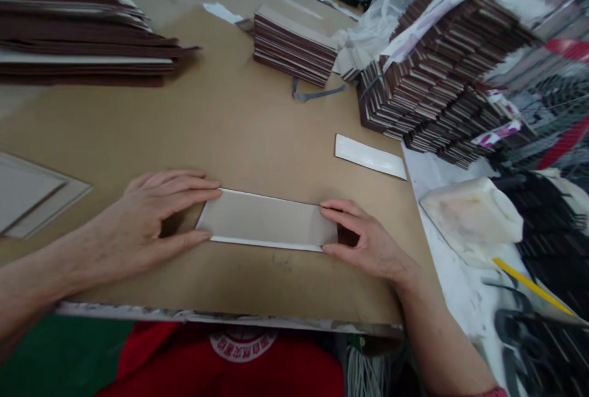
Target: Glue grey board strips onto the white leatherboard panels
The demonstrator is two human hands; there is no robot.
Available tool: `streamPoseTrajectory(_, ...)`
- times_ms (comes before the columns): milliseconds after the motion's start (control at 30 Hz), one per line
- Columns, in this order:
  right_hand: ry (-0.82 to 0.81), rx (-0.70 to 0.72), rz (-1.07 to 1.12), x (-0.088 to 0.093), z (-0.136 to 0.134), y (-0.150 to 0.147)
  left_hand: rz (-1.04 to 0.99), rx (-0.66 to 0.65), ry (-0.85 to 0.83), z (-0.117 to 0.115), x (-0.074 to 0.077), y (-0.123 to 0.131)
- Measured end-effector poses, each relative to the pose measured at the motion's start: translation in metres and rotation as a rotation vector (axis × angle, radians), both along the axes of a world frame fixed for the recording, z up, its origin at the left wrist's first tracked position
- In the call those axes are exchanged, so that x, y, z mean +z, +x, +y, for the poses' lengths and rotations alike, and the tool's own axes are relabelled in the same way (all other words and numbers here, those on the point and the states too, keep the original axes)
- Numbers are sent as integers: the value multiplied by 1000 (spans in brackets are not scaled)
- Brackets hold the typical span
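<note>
The grey panel point(269, 222) lies flat on the brown surface point(257, 139), its long sides running from one hand to the other, with pale strips along its far and near edges. At the panel's left end, the left hand point(172, 216) holds it with fingers on the far corner and thumb on the near corner, a wide gap between them. At the panel's right end, the right hand point(361, 234) grips it in the same way, fingers at the far edge and thumb at the near edge, in a narrower spread.

Beyond the panel and to its right lies a white strip point(370, 156). Farther beyond the panel sits a small stack of boards point(294, 50), with a grey strap point(317, 94) on its near side. A tall pile of dark boards point(442, 72) rises beyond the panel to the right, and a broad stack of brown sheets point(83, 35) lies beyond it to the left. Pale flat pieces point(32, 191) rest left of the panel, past the left hand. Well to the panel's right stands a whitish container point(473, 216).
</note>
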State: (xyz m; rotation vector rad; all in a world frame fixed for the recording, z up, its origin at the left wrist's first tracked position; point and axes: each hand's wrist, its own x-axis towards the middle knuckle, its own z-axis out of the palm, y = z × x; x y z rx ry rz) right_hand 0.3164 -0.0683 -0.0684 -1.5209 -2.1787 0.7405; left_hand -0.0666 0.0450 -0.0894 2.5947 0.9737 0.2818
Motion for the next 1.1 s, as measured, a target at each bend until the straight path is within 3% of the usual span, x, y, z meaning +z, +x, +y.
streamPoseTrajectory(167,-24,27,-9,0,-2,2,-30,18,20,3,-12,-2)
streamPoseTrajectory(733,41,176,-141,11,-4,0,-43,17,54,-1,-13,-1)
streamPoseTrajectory(900,79,178,-290,17,-6,-11,5,-14,117,-4,-4,-1)
streamPoseTrajectory(1100,79,143,-527,25,-9,-47,137,-221,211,-8,14,18)
